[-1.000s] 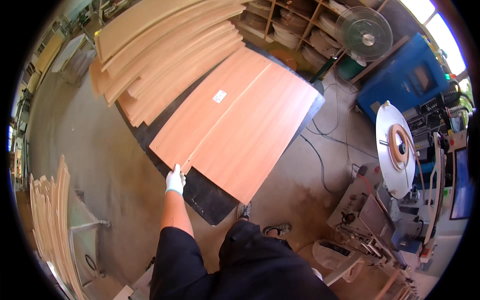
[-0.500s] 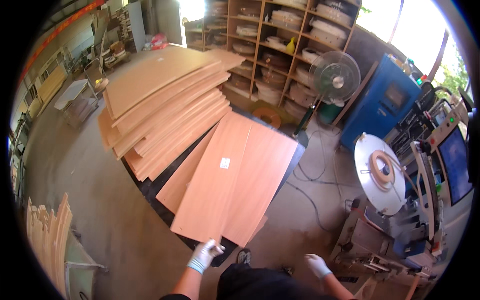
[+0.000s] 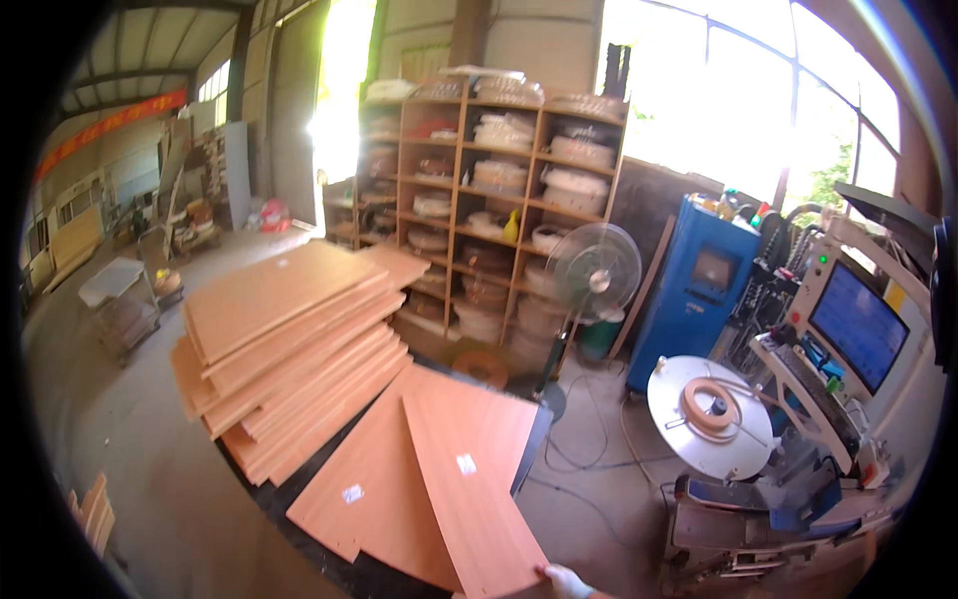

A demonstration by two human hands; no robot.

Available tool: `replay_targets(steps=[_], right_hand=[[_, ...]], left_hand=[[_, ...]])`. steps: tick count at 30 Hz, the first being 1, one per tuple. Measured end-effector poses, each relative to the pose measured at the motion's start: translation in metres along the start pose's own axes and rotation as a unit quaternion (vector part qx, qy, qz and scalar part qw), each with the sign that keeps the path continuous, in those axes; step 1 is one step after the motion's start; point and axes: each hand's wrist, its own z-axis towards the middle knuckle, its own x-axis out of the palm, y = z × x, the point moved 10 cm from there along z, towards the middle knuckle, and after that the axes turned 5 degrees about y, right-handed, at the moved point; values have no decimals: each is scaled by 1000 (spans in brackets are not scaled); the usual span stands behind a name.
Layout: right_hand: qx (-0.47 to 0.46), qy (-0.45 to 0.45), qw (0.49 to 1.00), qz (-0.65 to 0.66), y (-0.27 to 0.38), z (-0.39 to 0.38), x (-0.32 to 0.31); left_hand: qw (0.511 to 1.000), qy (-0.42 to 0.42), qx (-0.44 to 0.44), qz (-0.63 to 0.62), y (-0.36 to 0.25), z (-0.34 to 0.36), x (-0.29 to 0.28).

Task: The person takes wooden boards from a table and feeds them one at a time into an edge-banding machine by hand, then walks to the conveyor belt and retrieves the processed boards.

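I see a narrow, flat wood-grain panel askew over wider board; gloved right hand, fingers pinching its near-right corner.

We see a grey concrete floor, tall wooden shelving and white daylight glaring through dark-framed windows.

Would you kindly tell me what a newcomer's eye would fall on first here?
The uneven stack of boards left of centre probably comes first. Next come the narrow board slanting at bottom centre, its near corner held by a gloved hand, and the blue cabinet right of centre.
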Motion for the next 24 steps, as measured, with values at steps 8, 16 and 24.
replay_targets(steps=[8,16,24], right_hand=[[-59,-83,920,377,-67,-36,-133],[-87,-240,876,410,-136,-88,-194],[-146,-437,827,323,-130,-169,-204]], left_hand=[[682,-8,6,-732,93,21,25],[640,-224,3,-735,104,69,-146],[642,-231,59,-729,86,167,-165]])
